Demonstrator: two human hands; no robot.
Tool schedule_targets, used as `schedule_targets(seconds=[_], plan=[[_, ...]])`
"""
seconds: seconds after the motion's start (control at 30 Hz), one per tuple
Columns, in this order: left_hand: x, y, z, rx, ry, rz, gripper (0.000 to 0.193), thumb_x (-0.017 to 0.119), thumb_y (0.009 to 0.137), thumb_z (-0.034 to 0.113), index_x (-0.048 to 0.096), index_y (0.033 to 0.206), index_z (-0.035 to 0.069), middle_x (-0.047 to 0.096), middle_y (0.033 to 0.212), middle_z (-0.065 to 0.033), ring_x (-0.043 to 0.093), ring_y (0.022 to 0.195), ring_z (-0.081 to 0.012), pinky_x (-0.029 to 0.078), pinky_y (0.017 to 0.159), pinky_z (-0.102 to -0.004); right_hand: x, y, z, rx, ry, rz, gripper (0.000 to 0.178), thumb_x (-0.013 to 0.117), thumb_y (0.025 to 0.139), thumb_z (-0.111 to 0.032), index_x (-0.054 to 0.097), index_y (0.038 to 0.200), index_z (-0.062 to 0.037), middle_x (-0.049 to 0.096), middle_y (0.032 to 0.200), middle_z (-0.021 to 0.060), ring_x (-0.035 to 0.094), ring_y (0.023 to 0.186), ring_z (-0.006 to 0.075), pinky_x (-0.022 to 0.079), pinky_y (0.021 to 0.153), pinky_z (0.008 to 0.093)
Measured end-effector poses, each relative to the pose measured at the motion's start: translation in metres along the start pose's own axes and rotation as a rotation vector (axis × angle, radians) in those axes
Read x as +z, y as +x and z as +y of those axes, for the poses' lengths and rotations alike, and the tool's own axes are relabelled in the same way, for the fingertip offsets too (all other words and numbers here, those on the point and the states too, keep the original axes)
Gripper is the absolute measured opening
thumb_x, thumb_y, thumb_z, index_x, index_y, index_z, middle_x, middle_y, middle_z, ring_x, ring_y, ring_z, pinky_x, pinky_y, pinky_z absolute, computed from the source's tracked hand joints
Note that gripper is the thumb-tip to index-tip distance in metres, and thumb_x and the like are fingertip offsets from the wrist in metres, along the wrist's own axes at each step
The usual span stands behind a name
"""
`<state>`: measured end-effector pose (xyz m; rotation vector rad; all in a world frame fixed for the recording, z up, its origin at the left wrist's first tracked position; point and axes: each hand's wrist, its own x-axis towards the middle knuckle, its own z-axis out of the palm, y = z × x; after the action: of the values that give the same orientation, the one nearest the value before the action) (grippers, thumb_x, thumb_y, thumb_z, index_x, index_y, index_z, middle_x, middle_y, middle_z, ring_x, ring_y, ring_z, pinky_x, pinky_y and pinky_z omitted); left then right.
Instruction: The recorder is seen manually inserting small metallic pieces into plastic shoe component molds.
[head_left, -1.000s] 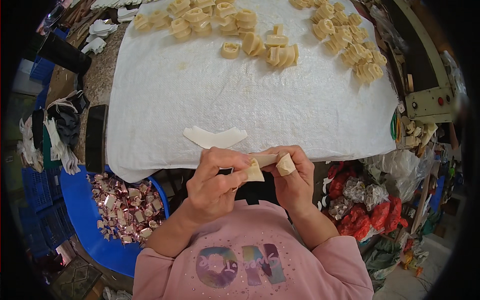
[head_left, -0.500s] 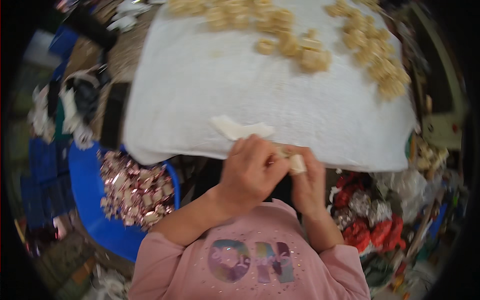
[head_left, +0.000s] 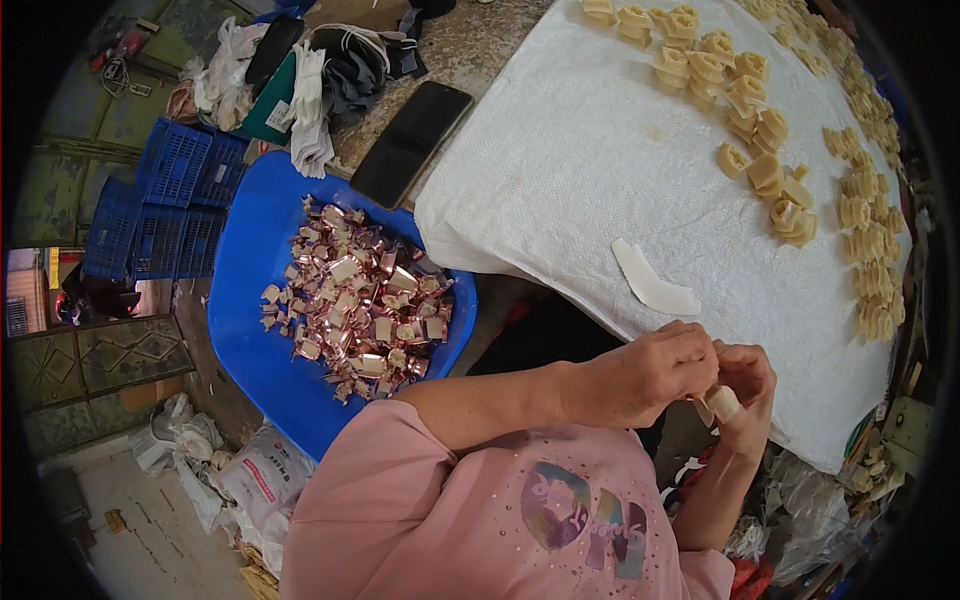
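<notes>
In front of my chest, at the table's near edge, my hands meet. My right hand (head_left: 750,395) is closed round a small cream-coloured curled piece (head_left: 722,403), which pokes out below the fingers. My left hand (head_left: 665,372) is closed too, its fingertips pinched against that piece from the left; part of it is hidden by the fingers. Just beyond the left hand a bent off-white strip (head_left: 652,280) lies on the white woven cover (head_left: 560,170). Farther off on the cover sit rows of cream-coloured ring-shaped pieces (head_left: 765,170).
To my left stands a blue tub (head_left: 255,300) full of shiny pink-copper pieces (head_left: 365,310) with cream parts. A black phone (head_left: 412,142) lies at the table's left edge. Blue crates (head_left: 180,190) and plastic bags (head_left: 265,480) are farther left, and more clear bags (head_left: 805,510) are at lower right.
The view has swung to the left, so the tub and crates show more fully and my hands appear farther right. Both hands are still together on the curled piece.
</notes>
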<state>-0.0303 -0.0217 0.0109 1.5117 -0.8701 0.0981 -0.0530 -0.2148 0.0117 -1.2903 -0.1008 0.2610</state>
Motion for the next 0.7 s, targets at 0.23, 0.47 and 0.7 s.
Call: schedule_targets(seconds=[0.23, 0.47, 0.7], plan=[[0.001, -0.003, -0.005, -0.174, -0.048, 0.09, 0.017, 0.062, 0.072, -0.011, 0.052, 0.079, 0.001, 0.054, 0.09, -0.0114, 0.057, 0.085, -0.0272, 0.048, 0.073, -0.0331, 0.009, 0.007, 0.014, 0.037, -0.162, 0.186, 0.034, 0.068, 0.081, -0.018, 0.053, 0.106, 0.0017, 0.061, 0.089, 0.0086, 0.057, 0.079, 0.014, 0.047, 0.072, 0.0263], [-0.002, 0.005, -0.004, -0.507, -0.407, 0.377, 0.012, 0.065, 0.082, -0.002, 0.062, 0.094, 0.0, 0.062, 0.095, -0.0038, 0.057, 0.087, -0.0073, 0.049, 0.074, -0.0247, 0.022, 0.017, -0.002, -0.171, -0.346, 0.228, 0.05, 0.053, 0.092, -0.045, 0.055, 0.115, -0.0004, 0.06, 0.099, 0.0112, 0.056, 0.091, 0.0166, 0.043, 0.08, 0.03], [0.012, 0.003, -0.003, -0.593, -0.383, 0.325, 0.009, 0.064, 0.083, -0.001, 0.061, 0.092, -0.002, 0.065, 0.094, -0.0073, 0.059, 0.081, -0.0078, 0.051, 0.07, -0.023, 0.03, 0.018, 0.007, -0.395, -0.612, 0.233, 0.02, 0.053, 0.088, -0.023, 0.055, 0.091, -0.0034, 0.043, 0.094, 0.0066, 0.04, 0.086, 0.0164, 0.035, 0.077, 0.029]])
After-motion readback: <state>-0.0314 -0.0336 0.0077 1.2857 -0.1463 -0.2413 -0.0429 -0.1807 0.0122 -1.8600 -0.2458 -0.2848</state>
